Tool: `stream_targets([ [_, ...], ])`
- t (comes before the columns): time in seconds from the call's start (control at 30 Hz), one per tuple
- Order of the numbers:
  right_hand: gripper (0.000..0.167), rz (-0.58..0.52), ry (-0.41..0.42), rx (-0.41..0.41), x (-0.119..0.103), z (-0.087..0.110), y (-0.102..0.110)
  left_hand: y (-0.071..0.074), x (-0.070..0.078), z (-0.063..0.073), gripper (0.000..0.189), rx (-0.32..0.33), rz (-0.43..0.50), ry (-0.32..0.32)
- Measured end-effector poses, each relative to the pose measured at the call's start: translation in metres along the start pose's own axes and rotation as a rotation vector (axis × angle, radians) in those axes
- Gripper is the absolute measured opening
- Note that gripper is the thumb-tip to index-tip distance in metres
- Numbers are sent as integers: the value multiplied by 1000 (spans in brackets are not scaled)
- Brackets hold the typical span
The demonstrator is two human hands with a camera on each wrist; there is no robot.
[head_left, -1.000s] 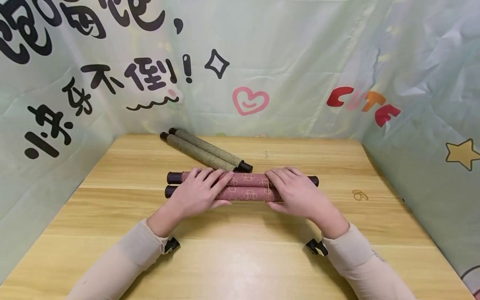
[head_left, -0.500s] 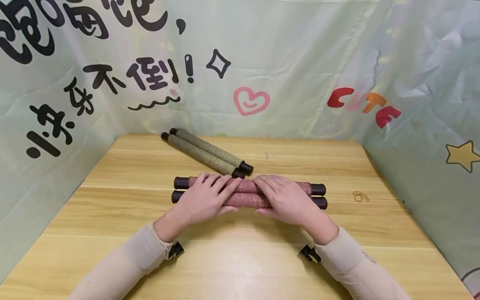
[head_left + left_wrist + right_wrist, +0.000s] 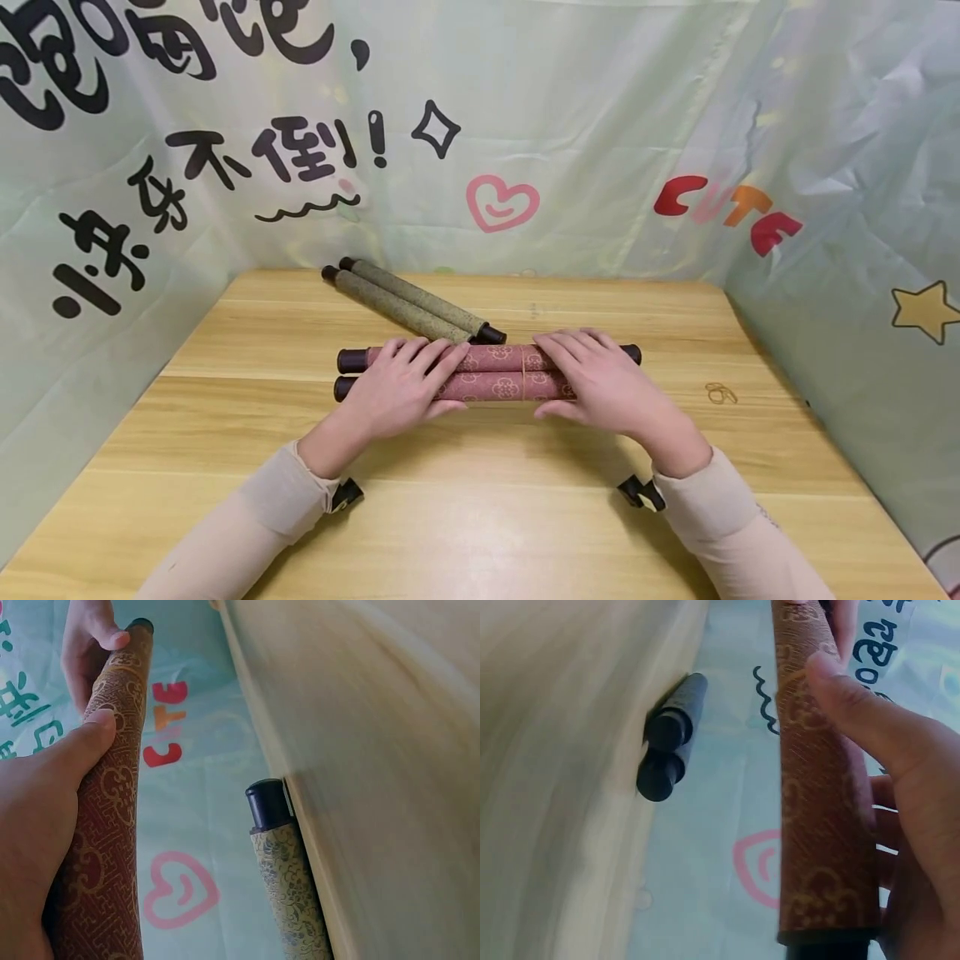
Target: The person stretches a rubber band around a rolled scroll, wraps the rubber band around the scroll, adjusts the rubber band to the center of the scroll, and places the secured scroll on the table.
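Note:
A red scroll (image 3: 504, 388) with gold flower patterns and black knobs is rolled into two parallel rolls. My left hand (image 3: 397, 390) grips its left part, fingers over the far side and thumb on the near side. Its right part is held the same way by my right hand (image 3: 603, 385). Between the hands a thin rubber band (image 3: 522, 375) runs around both rolls. The left wrist view shows the scroll (image 3: 112, 795) raised off the table, with the left thumb (image 3: 90, 742) along it. In the right wrist view, the right thumb (image 3: 840, 682) lies across the patterned cloth.
Behind the red scroll, a grey-green scroll (image 3: 405, 304) with black knobs lies slanted on the wooden table (image 3: 480, 517). Loose rubber bands (image 3: 722, 392) lie at the right. A printed curtain (image 3: 600, 108) encloses the back and sides.
Both hands first came closer together on the red scroll, then spread apart again. The scroll dipped nearer and rightward, then went back up and left. The grey-green scroll stayed put.

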State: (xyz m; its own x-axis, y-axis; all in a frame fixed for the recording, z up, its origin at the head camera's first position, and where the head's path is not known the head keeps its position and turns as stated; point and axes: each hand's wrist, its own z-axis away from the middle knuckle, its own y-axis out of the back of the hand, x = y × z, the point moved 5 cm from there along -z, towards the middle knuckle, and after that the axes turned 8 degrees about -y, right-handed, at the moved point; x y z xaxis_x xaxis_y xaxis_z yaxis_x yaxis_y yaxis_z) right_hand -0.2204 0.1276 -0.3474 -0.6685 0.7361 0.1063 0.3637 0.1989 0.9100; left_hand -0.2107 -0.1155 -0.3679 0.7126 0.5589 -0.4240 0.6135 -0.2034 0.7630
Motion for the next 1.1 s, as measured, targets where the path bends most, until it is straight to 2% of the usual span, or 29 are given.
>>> stream_targets([
  [0.23, 87, 65, 31, 36, -4, -2, -8, 1, 1, -1, 79, -4, 0, -2],
  [0.4, 83, 70, 72, 81, -10, -2, -9, 2, 3, -1, 78, 5, -12, -22],
  [0.6, 81, 65, 100, 97, -17, -3, -12, 2, 7, 0, 80, 13, -42, -44],
  [0.83, 84, 43, 157, 123, -41, -8, -19, 1, 18, -4, 78, -16, -7, -66],
  [0.93, 88, 22, 149, 111, -44, -9, -18, 1, 18, -5, 81, -17, 5, -62],
  [1.1, 97, -6, 85, 62, -29, -6, -10, 0, 12, -2, 83, -13, -3, -43],
])
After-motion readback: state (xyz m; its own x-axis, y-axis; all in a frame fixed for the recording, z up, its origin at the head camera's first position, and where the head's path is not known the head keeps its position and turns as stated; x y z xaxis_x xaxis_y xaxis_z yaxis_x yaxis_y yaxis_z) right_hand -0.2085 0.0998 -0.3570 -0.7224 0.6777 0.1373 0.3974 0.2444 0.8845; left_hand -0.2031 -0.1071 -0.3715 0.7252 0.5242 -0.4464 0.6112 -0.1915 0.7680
